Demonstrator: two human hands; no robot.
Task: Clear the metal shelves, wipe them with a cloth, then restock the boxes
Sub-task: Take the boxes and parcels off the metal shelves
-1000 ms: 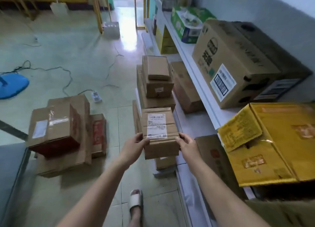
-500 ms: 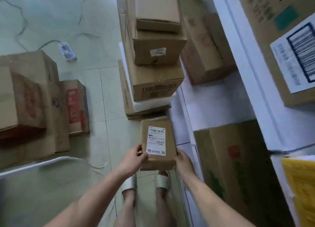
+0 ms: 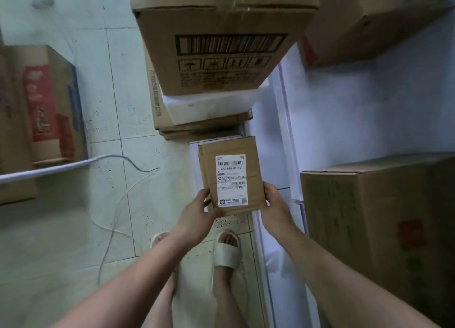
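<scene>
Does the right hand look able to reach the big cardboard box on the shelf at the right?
Probably yes, but not freely: the right hand grips the small labelled parcel together with the left hand. Nothing stands between it and the big cardboard box. It would have to let go first.

Soft, cool daylight with a blue-green cast fills the view, with no hard glare. The white label (image 3: 232,180) on the small box (image 3: 253,155), between the left hand (image 3: 197,209) and the right hand (image 3: 273,204), is the sharpest part: its barcode is crisp, its small print smeared. Above the hands the big carton (image 3: 221,47) is softly blurred. The floor (image 3: 61,254) is brightest up and left of the hands and greyer down and left of them. The shelf (image 3: 344,111) reads pale lavender. The tall carton (image 3: 369,229) right of the hands is dim and murky. Wide-angle stretch bows the edges and widens the forearms.
</scene>
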